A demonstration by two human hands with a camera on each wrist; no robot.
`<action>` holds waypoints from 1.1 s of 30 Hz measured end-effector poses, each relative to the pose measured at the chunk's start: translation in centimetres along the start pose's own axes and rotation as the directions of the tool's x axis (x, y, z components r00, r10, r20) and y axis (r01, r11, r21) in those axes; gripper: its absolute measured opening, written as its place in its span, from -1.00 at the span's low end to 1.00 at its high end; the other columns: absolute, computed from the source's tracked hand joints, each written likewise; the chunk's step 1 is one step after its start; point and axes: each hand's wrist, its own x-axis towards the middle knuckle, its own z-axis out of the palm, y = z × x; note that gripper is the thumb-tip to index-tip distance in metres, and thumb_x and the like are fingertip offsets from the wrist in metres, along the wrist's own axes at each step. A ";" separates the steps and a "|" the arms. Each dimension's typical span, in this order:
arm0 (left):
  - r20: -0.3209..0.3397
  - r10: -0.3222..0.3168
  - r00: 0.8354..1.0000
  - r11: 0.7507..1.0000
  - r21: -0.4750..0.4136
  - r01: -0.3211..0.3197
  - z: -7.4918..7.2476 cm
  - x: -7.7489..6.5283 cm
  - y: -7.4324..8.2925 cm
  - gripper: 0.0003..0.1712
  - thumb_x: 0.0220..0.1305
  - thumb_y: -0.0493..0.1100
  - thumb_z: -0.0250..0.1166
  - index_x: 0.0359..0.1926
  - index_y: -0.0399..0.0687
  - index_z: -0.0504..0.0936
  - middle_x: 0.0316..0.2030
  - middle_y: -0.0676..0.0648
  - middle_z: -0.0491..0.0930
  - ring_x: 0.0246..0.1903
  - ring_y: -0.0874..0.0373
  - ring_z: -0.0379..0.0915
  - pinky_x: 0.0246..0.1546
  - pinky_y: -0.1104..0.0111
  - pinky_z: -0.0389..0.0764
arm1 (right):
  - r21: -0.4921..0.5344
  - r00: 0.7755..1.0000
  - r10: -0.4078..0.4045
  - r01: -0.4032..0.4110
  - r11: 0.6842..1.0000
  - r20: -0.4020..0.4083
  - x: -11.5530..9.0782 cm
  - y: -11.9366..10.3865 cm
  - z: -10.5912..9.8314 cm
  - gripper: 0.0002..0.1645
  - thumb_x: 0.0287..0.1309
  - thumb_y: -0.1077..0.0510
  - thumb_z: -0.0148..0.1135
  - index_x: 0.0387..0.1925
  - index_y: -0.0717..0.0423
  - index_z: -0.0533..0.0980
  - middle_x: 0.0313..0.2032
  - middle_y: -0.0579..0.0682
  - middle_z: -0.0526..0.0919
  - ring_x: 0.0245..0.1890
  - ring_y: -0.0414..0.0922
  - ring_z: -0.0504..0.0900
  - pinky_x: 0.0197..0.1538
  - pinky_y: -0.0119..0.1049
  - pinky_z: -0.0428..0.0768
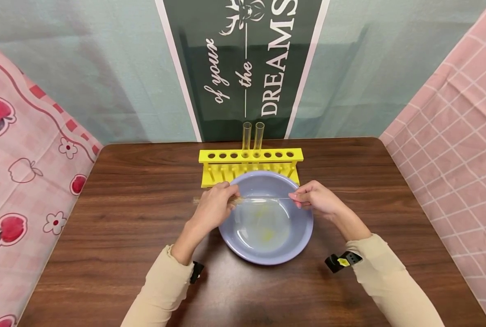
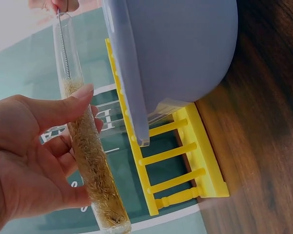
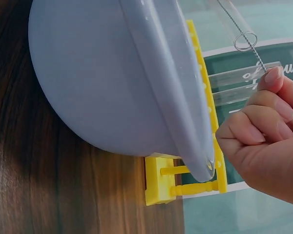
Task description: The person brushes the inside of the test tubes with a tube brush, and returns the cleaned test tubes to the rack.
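Over the lavender basin (image 1: 305, 218), my left hand (image 1: 216, 202) grips a clear glass test tube (image 2: 73, 56) held roughly level, fingers and thumb round its middle. Inside the tube sits a test tube brush (image 2: 93, 161), its tan bristles filling the closed half. The brush's twisted wire handle (image 3: 257, 56) comes out of the tube's open mouth, and my right hand (image 1: 314, 197) pinches it between thumb and forefinger. Cloudy liquid (image 1: 263, 225) with a few yellow-green spots lies in the basin below both hands.
Behind the basin stands a yellow test tube rack (image 1: 210, 156), partly hidden by its rim. Two clear test tubes (image 1: 246, 136) stand upright in the rack's middle holes. All rest on a dark wooden table (image 1: 145, 218), with hanging cloths on three sides.
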 end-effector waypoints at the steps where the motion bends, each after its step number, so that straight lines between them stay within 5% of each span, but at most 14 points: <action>1: -0.001 0.002 1.000 1.000 -0.001 -0.002 0.0 0.0 0.0 -0.77 -0.06 -0.36 0.38 -0.36 -0.06 0.55 -0.45 -0.01 0.45 -0.32 0.00 0.47 -0.49 0.16 0.45 | 0.029 1.000 0.012 -0.012 0.999 0.007 0.1 0.1 0.0 -0.64 0.19 0.32 0.03 -0.72 0.29 0.42 -0.75 -0.05 0.35 -0.78 -0.27 0.07 -0.61 -0.43 0.04; 11: -0.041 -0.005 0.999 1.000 0.013 0.006 0.3 -0.4 0.0 -0.74 -0.08 -0.37 0.38 -0.40 0.00 0.53 -0.49 0.02 0.41 -0.36 0.02 0.44 -0.56 0.19 0.40 | 0.237 0.993 0.083 -0.100 0.966 0.078 0.3 0.3 -0.1 -0.57 0.20 0.37 -0.03 -0.78 0.20 0.41 -0.79 -0.09 0.25 -0.79 -0.22 -0.02 -0.62 -0.38 -0.05; 21: -0.105 0.000 0.994 0.999 0.038 0.005 0.8 -0.5 -0.4 -0.71 -0.13 -0.44 0.35 -0.42 0.01 0.55 -0.50 0.03 0.42 -0.37 0.07 0.43 -0.52 0.20 0.37 | 0.366 0.990 0.069 -0.110 0.924 0.123 0.2 0.3 -0.2 -0.54 0.24 0.40 -0.15 -0.77 0.18 0.38 -0.78 -0.10 0.05 -0.78 -0.19 -0.06 -0.59 -0.33 -0.04; 30: -0.125 -0.009 0.992 0.999 0.048 0.015 0.9 -0.7 -0.9 -0.71 -0.15 -0.46 0.33 -0.45 0.01 0.53 -0.44 0.02 0.49 -0.32 0.05 0.46 -0.49 0.14 0.41 | 0.435 0.986 0.051 -0.118 0.893 0.161 0.3 0.6 -0.3 -0.52 0.26 0.40 -0.23 -0.77 0.19 0.36 -0.77 -0.09 -0.01 -0.77 -0.17 -0.09 -0.58 -0.33 -0.05; 33: -0.145 0.004 0.989 0.999 0.035 0.001 0.9 -0.8 -1.2 -0.70 -0.18 -0.48 0.32 -0.47 -0.01 0.53 -0.44 0.00 0.50 -0.33 0.02 0.47 -0.50 0.12 0.43 | 0.405 0.987 0.034 -0.095 0.910 0.155 0.3 0.8 -0.5 -0.53 0.26 0.39 -0.20 -0.77 0.18 0.34 -0.77 -0.09 0.02 -0.77 -0.17 -0.08 -0.57 -0.32 -0.06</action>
